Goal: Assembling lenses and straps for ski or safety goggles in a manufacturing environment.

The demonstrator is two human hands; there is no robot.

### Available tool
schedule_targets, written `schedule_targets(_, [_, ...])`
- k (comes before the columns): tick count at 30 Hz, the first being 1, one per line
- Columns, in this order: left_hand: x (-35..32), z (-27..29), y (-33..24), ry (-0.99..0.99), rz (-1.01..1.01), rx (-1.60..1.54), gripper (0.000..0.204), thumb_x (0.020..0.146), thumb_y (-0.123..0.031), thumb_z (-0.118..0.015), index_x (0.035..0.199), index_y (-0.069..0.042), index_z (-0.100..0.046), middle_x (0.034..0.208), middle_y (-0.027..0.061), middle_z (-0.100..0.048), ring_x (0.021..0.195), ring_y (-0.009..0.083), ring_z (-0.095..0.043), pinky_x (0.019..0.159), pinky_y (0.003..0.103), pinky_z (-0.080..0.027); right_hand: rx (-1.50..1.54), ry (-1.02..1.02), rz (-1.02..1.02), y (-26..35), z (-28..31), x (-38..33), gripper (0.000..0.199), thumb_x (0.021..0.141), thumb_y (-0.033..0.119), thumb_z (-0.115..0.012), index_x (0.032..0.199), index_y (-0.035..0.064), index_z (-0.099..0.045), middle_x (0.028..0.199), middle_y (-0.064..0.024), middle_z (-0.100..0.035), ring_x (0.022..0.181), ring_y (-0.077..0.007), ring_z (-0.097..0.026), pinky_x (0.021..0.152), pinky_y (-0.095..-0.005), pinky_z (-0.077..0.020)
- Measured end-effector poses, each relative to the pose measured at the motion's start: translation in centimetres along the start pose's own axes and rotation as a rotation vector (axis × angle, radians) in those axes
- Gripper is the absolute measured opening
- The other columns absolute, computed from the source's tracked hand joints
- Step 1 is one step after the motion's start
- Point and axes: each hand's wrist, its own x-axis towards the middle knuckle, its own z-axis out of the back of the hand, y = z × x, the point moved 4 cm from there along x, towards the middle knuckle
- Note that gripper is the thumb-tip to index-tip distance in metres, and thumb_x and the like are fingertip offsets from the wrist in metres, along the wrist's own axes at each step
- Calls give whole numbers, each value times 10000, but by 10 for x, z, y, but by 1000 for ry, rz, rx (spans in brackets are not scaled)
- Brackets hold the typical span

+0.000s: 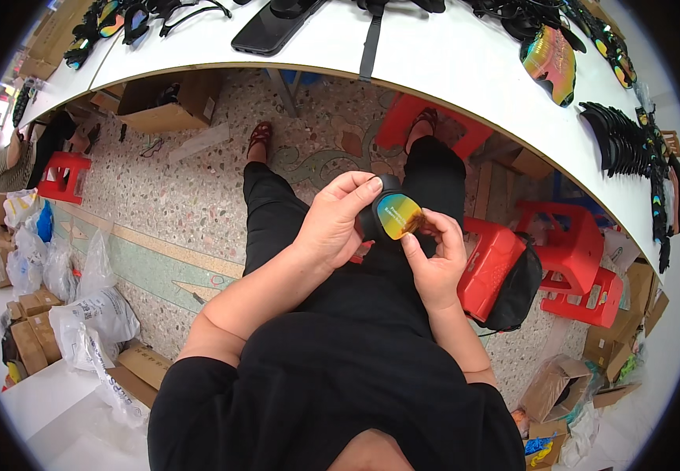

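Observation:
Above my lap, my left hand (340, 218) is closed round a black goggle frame (389, 183), thumb on its upper edge. Facing up on the frame is a mirrored goggle lens (397, 215), yellow-orange with a blue-green edge and small print. My right hand (439, 255) pinches the lens's right edge between thumb and fingers. The far side of the frame and some fingertips are hidden. Whether the lens is seated in the frame, I cannot tell.
Ahead curves a white table (442, 49) with a black phone (273, 30), another mirrored lens (550, 67) and a row of black curved parts (613, 140). Red stools (564, 235) and a black bag (515, 290) stand at my right. Plastic bags (96, 326) lie left, where another person (14, 161) sits.

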Motion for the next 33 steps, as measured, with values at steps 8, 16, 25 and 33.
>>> schedule_targets(8, [4, 7, 7, -6, -4, 16, 123, 958, -127, -666, 1024, -35, -620, 967, 46, -666, 864, 120, -646, 796, 290, -548, -148, -48, 167, 12, 4, 4, 426, 729, 7, -798, 1128, 12, -650, 1052, -137, -650, 950, -260, -641, 846, -332, -520])
schedule_targets(16, [1, 8, 5, 53, -115, 205, 103, 988, -108, -612, 1054, -32, -595, 971, 39, -652, 885, 108, -632, 800, 269, -538, -90, -25, 163, 7, 1, 0, 433, 731, -3, -800, 1138, 9, -651, 1053, -137, -651, 952, -257, -640, 849, -329, -517])
schedule_targets(25, [-17, 7, -10, -12, -534, 877, 189, 979, -83, -607, 1156, -19, -622, 936, 12, -620, 825, 65, -594, 734, 229, -492, 40, -25, 54, -1, -3, -2, 434, 746, 11, -809, 1150, 13, -650, 1049, -115, -644, 903, -204, -617, 806, -296, -512])
schedule_targets(33, [-32, 5, -8, 84, -623, 1013, 315, 990, -52, -573, 1300, -55, -632, 981, 40, -608, 678, 38, -598, 544, 183, -503, 81, -23, 72, -1, -5, -3, 441, 749, -8, -805, 1161, 22, -650, 1047, -105, -643, 890, -188, -609, 799, -287, -509])
